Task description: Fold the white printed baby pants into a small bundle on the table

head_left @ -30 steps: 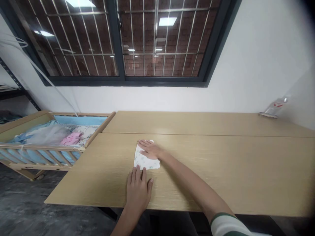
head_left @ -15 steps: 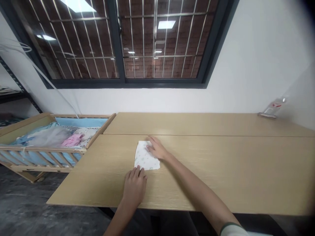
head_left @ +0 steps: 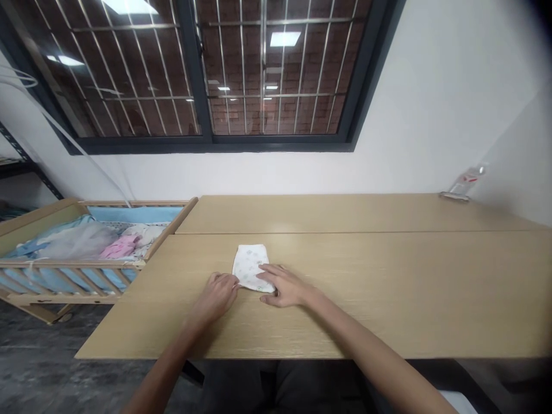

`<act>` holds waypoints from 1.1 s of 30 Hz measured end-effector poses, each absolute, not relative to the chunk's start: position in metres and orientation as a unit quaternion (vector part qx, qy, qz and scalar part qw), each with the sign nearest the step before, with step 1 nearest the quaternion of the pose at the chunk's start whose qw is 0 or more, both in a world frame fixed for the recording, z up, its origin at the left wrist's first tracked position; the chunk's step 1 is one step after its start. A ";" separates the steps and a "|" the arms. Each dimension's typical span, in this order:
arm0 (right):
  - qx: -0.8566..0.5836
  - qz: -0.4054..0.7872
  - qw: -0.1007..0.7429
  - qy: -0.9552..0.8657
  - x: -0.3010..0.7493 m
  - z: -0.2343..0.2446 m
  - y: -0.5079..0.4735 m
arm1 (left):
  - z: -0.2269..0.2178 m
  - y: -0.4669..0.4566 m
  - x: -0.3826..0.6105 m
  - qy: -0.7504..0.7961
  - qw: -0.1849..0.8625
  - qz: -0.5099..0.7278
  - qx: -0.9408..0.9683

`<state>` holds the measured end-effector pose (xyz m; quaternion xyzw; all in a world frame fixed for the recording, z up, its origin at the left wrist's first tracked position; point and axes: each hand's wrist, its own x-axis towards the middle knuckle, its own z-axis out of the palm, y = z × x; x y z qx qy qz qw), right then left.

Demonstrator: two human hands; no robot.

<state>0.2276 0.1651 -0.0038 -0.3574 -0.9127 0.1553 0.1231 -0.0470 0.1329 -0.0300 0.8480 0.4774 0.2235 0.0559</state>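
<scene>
Since a second ago both hands have slid in toward the near edge of the cloth (head_left: 250, 267); the right one was flat up near the far end, now it's down at the near right corner, and the left has come up off the bare tabletop (head_left: 388, 287) to the near left corner.

Going left to right: the crib (head_left: 86, 241) is sitting off the left end, well apart from everything. The left hand (head_left: 218, 293) is lying knuckles up, fingers curled, fingertips touching the cloth's near left corner; can't tell if it's actually pinching it. The cloth is a small folded white piece, long axis running away from the person, lying just beyond both hands. The right hand (head_left: 284, 284) is resting open, fingers spread flat over the near right corner, pressing not gripping. Both hands are about equally near.
</scene>
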 end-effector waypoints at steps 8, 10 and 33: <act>-0.439 0.199 0.216 -0.849 0.222 -0.001 0.189 | -0.015 0.162 -0.056 0.483 0.243 0.283 0.793; -0.465 0.223 0.242 -0.822 0.220 -0.001 0.200 | -0.014 0.175 -0.056 0.492 0.267 0.285 0.778; -0.516 0.007 0.282 -0.809 0.173 -0.021 0.219 | -0.032 0.225 0.011 0.631 -0.001 0.324 0.705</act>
